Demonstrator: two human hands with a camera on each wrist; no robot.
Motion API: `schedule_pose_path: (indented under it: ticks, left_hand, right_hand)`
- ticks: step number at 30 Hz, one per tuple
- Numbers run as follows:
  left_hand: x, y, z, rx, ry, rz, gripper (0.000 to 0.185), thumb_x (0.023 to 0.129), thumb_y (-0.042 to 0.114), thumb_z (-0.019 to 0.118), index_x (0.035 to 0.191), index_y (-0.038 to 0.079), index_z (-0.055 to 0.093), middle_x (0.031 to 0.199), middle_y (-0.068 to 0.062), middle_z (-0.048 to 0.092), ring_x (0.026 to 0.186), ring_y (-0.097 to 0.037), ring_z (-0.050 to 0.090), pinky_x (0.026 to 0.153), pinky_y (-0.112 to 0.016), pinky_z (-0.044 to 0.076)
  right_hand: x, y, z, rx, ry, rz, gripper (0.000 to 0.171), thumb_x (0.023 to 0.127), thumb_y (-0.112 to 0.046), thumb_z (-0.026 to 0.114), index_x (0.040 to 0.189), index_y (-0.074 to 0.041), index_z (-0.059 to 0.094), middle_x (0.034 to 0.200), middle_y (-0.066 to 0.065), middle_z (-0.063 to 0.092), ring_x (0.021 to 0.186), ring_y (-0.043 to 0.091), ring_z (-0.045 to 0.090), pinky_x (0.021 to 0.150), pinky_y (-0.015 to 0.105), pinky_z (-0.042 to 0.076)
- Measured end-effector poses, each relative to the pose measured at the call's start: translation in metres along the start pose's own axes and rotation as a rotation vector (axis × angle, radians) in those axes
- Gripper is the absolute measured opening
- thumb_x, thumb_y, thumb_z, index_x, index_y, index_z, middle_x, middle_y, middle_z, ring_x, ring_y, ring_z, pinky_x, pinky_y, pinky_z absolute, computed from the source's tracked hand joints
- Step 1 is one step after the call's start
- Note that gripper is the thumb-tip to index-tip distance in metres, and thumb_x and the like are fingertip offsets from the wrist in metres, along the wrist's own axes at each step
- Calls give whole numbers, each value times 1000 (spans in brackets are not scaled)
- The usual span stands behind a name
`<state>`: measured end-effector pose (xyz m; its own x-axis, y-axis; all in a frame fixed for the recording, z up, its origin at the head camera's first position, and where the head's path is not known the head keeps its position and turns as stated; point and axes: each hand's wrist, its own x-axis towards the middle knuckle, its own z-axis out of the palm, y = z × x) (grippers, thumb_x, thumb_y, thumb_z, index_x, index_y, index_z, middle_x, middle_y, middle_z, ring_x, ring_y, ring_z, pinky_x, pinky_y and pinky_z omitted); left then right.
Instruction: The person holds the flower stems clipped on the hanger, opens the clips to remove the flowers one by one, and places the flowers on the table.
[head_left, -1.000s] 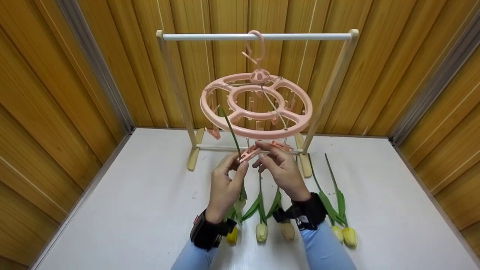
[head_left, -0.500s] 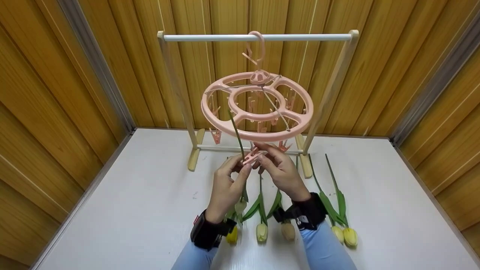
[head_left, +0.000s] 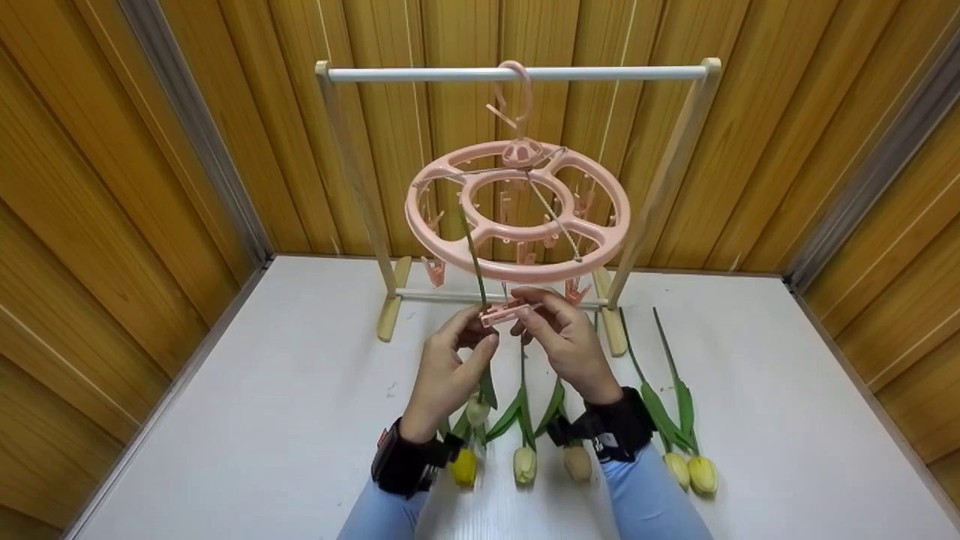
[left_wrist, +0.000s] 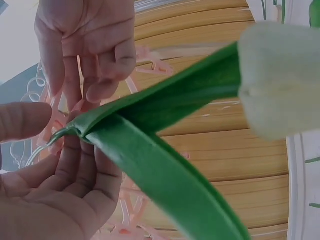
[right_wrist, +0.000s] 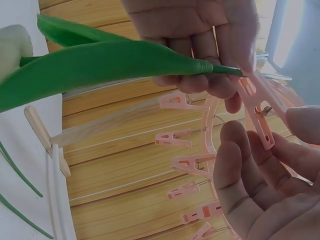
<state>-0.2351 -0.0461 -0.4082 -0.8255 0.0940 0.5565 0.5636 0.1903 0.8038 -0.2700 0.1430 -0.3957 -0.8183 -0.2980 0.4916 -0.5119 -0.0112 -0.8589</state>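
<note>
A white tulip (left_wrist: 280, 85) is head down, its stem (head_left: 474, 255) rising past the front of a pink round clip hanger (head_left: 517, 266). A pink clothespin (head_left: 504, 315) on a cord of the hanger has its front end at the stem, seen close in the right wrist view. My right hand (head_left: 570, 345) pinches the clothespin's handle end between thumb and fingers. My left hand (head_left: 454, 367) has its fingers behind the stem and the clothespin's front end, its thumb (left_wrist: 22, 121) held apart from them. Whether the left fingers press the stem is partly hidden.
The hanger hooks onto the white bar (head_left: 420, 75) of a wooden stand. Other pink clothespins (head_left: 435, 271) dangle around its ring. Several tulips (head_left: 524, 465) lie on the white table (head_left: 262, 420), in front and to the right. Wood-grain panels (head_left: 465, 37) stand behind.
The right thumb came onto the clothespin's handle end, and the clothespin swung flatter. The left thumb has since lifted off its front end. The hanger shifted slightly right.
</note>
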Motion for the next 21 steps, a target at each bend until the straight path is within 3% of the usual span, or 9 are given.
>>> schedule_pose_path:
  ticks: [6, 14, 21]
  left_hand:
    - [0, 0, -12, 50, -75, -41, 34, 99, 6, 66, 132, -4, 64, 106, -15, 71, 90, -24, 66, 79, -30, 54]
    - [0, -3, -23, 183, -206, -90, 22, 97, 8, 69, 117, 1, 72, 104, -10, 71, 87, -20, 66, 78, -31, 53]
    - [0, -5, -24, 218, -215, -62, 10, 96, 7, 70, 102, 2, 75, 93, -6, 70, 82, -17, 63, 76, -31, 54]
  right_hand:
    - [-2, 0, 0, 17, 36, 6, 31, 103, 0, 57, 131, 11, 61, 114, 22, 68, 86, 16, 67, 75, 27, 55]
    - [-6, 4, 1, 55, 75, -25, 31, 101, 3, 59, 131, 13, 59, 113, 25, 71, 84, 16, 67, 74, 27, 56]
    - [-9, 9, 0, 96, 106, -10, 32, 102, 1, 60, 131, 14, 59, 112, 13, 70, 88, 16, 67, 73, 24, 55]
